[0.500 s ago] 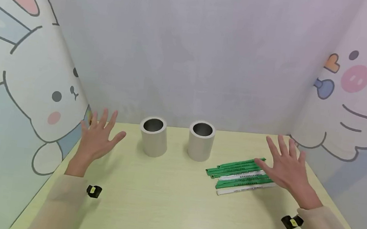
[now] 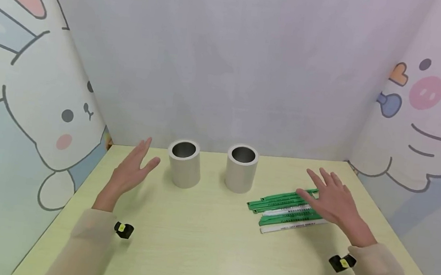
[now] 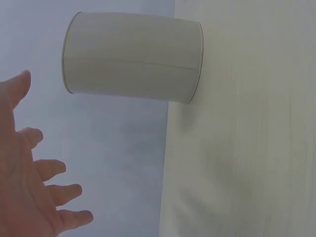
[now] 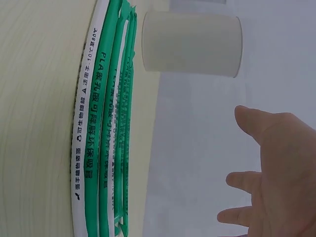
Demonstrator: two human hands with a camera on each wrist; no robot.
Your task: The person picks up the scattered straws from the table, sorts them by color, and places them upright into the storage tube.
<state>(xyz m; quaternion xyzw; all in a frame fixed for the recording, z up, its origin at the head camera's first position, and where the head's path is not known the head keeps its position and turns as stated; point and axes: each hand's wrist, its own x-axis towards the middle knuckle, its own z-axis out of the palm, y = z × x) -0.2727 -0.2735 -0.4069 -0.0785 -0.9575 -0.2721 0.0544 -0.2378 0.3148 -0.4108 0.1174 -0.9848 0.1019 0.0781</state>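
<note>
Two white cylindrical cups with dark insides stand upright at the back of the table, a left cup (image 2: 186, 172) and a right cup (image 2: 239, 177). To their right lies a bundle of paper-wrapped straws (image 2: 281, 212), some green, some white, with printed text (image 4: 94, 133). My left hand (image 2: 128, 174) hovers left of the left cup, thumb spread from the straight fingers, holding nothing. In the left wrist view the left cup (image 3: 131, 57) appears beyond the thumb. My right hand (image 2: 333, 202) is over the straws' right end, fingers extended and holding nothing; it hides part of them.
The pale wooden table (image 2: 191, 252) meets a grey-white backdrop (image 2: 228, 66) behind the cups. Side panels carry a cartoon rabbit (image 2: 44, 104) on the left and a cartoon bird (image 2: 429, 129) on the right. Each wrist bears a small black device (image 2: 124, 230).
My left hand has moved right, toward the left cup, and turned more side-on. My right hand has shifted slightly left and lower over the straws. Cups and straws have stayed put.
</note>
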